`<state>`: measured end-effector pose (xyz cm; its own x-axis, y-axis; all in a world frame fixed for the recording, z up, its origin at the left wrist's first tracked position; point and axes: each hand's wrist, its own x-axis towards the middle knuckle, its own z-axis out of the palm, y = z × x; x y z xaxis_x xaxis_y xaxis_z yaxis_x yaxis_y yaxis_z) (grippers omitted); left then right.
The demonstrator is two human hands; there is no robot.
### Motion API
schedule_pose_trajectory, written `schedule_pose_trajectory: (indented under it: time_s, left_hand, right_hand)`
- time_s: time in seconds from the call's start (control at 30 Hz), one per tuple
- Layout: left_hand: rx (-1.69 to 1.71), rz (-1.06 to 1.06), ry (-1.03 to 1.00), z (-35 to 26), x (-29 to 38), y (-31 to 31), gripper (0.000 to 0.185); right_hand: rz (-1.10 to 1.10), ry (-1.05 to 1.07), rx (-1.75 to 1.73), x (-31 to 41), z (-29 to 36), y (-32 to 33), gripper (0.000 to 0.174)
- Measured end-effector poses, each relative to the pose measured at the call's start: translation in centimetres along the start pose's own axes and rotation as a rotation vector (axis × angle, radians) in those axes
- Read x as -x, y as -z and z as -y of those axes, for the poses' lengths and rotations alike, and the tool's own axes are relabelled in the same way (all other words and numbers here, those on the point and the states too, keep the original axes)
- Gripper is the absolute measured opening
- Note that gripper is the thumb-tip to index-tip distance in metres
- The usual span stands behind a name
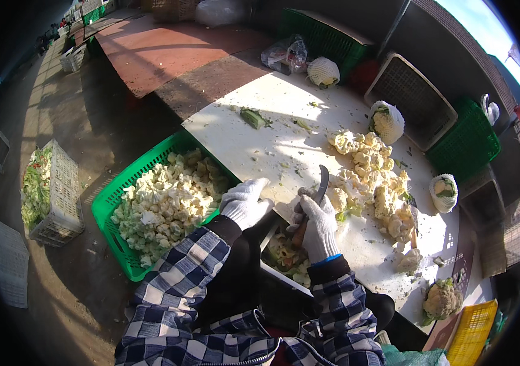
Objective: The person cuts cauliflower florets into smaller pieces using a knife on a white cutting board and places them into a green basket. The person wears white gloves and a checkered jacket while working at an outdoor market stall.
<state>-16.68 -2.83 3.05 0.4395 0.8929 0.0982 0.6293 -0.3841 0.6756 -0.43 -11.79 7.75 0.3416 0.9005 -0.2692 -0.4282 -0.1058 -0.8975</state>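
Note:
My right hand (pixel 317 224), in a white knit glove, is closed around the handle of a knife with a curved blade (pixel 323 183) pointing up. My left hand (pixel 246 202), also gloved, is held with thumb and fingers apart near the corner of a green plastic crate (pixel 116 249). Cut cauliflower florets (pixel 168 201) fill much of that crate. To the right of the knife, a row of cauliflower pieces (pixel 367 169) lies on the white tabletop (pixel 269 146). Below my hands, a white-rimmed container (pixel 283 274) holds trimmings, partly hidden by my right hand.
Net-wrapped cauliflowers (pixel 388 122) stand along the table's far side, near dark and green crates (pixel 466 137). An unwrapped cauliflower (pixel 443 298) sits at the near right beside a yellow crate (pixel 473 331). A pale crate of green leaves (pixel 63 201) stands on the floor at left.

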Motion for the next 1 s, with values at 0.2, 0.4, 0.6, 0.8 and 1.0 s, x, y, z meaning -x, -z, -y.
schedule_pose_trajectory:
  time_s: [0.2, 0.4, 0.6, 0.8, 1.0]
  left_hand:
    - [-0.137, 0.496, 0.054, -7.1, -4.5, -6.4, 0.061]
    - [0.045, 0.354, 0.022, -6.4, -4.5, -11.6, 0.055]
    - [0.267, 0.135, -0.168, -7.5, -2.3, -8.2, 0.049]
    - [0.392, -0.054, -0.346, -6.8, 0.7, -1.0, 0.042]
    - [0.466, -0.173, -0.248, -1.4, 4.3, 6.3, 0.039]
  right_hand:
    - [-0.461, 0.101, 0.925, -1.4, -1.5, 10.6, 0.025]
    - [-0.364, 0.091, 0.820, -2.8, -5.0, 12.8, 0.048]
    - [-0.257, 0.003, 0.174, -0.5, -2.6, 10.6, 0.057]
    - [0.064, 0.018, 0.094, 0.8, 0.7, 5.5, 0.049]
    - [0.445, -0.066, -0.011, 0.0, -1.4, -2.4, 0.046]
